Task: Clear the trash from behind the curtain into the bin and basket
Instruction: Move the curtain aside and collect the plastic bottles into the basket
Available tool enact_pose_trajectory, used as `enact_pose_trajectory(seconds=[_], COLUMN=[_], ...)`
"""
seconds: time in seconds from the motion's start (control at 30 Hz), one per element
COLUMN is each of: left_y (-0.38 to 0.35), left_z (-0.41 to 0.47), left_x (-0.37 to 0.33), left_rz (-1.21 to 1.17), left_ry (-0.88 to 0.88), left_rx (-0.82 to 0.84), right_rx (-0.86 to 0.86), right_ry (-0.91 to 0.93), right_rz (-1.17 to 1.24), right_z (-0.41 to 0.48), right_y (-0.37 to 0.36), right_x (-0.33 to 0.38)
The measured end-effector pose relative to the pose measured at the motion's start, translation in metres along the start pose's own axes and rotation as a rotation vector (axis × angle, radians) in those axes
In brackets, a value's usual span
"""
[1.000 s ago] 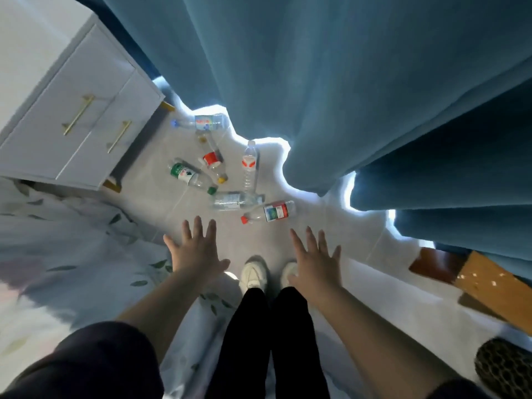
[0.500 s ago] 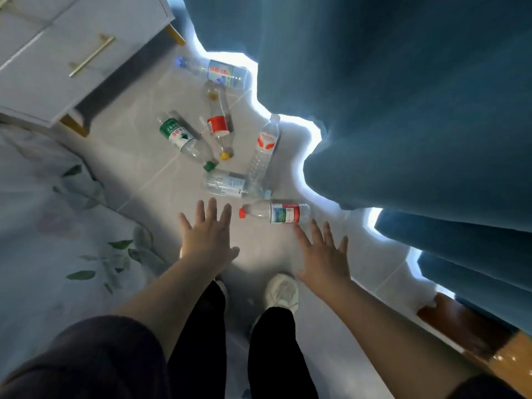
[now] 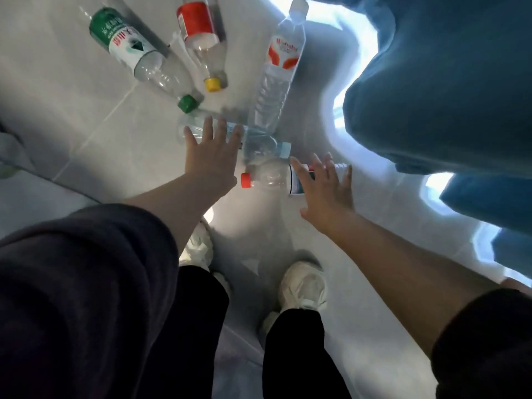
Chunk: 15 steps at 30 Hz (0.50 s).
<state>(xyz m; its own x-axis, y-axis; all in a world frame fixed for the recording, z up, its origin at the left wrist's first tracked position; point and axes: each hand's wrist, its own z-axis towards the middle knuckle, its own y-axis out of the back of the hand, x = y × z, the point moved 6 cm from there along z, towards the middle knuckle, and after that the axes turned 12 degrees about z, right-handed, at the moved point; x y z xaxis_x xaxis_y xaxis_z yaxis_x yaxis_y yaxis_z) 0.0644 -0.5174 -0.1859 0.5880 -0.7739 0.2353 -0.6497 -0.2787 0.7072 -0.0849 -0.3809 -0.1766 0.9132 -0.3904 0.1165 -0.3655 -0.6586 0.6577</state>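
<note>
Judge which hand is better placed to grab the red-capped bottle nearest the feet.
Right, most likely. The right hand, fingers spread, covers the label end of the red-capped bottle, while the left hand is spread over the blue-capped bottle just beyond it.

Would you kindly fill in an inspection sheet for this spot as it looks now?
Surface: pale tiled floor.
Job's things: five plastic bottles lying down: green-cap bottle, yellow-cap bottle, white-cap bottle, blue-cap bottle, red-cap bottle; no bin or basket in view.
Clutter: nothing seen.
Grippers: left hand spread over blue-cap bottle, right hand spread over red-cap bottle; contact unclear.
Cables: nothing seen.
Surroundings: blue curtain on the right; white shoes.
</note>
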Motion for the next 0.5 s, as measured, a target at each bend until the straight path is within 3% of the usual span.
enact_pose_trajectory(seconds=[0.13,0.3,0.5], left_y=[-0.028,-0.046,0.013], left_z=[0.023,-0.006,-0.087], left_x=[-0.008,0.000,0.060], left_rz=[-0.090,-0.380,-0.592], left_ry=[0.045,0.109,0.220], left_rx=[0.071,0.185,0.253], right_rx=[-0.075,-0.035,-0.030], right_ry=[0.014,-0.036,-0.101], right_rz=[0.068,0.120,0.271], right_z=[0.022,0.002,-0.081], right_y=[-0.018,-0.025,0.049], right_x=[-0.001,-0.004,0.002])
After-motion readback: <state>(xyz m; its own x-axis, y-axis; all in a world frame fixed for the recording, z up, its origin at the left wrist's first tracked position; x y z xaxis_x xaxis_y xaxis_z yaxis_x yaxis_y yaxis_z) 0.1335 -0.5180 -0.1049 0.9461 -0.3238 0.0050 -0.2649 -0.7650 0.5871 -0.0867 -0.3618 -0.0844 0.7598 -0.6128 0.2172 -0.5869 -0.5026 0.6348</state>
